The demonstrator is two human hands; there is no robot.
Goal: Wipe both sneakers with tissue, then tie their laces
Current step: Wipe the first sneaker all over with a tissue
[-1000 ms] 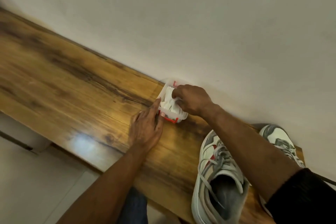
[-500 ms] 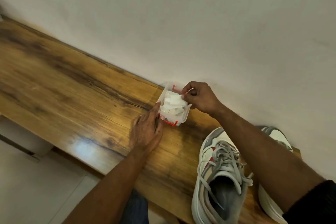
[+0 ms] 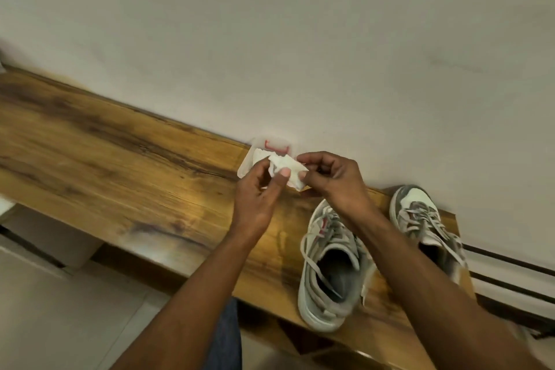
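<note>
Head view: sneakers [image 3: 333, 267] side by side, toes toward wall [image 3: 300, 39].

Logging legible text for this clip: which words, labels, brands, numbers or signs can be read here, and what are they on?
None can be read.
Tissue container: a red bracket-shaped mark on its clear plastic, not lettering.
Near sneaker: a small red patch by the laces, too blurred to read.
Far sneaker: no marking legible.
Tissue, pinched between the left hand and right hand: plain white.
</note>
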